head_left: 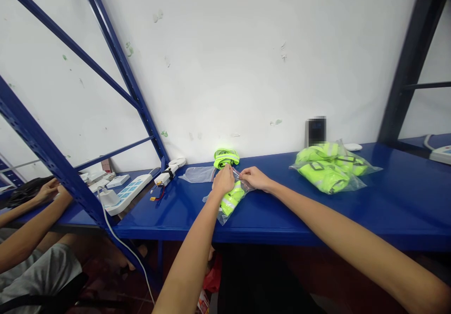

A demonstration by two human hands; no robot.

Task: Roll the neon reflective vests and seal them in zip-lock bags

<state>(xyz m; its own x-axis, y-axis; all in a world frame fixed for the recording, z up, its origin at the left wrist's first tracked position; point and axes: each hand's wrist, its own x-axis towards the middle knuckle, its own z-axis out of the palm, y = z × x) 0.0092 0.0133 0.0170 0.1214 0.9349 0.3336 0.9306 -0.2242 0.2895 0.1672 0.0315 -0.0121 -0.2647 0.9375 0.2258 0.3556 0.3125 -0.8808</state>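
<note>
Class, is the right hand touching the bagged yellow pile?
Apart: the head view shows blue table between the right hand and the bagged yellow pile.

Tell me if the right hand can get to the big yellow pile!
Probably yes: nothing seems to stand between the right hand and the pile. It seems to be pinching the small bag, though, so it might have to let go first.

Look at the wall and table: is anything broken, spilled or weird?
Yes, the white wall looks worn: rough marks and greenish patches spoil its otherwise plain surface. On the blue table, I can't see anything spilled or broken.
</note>
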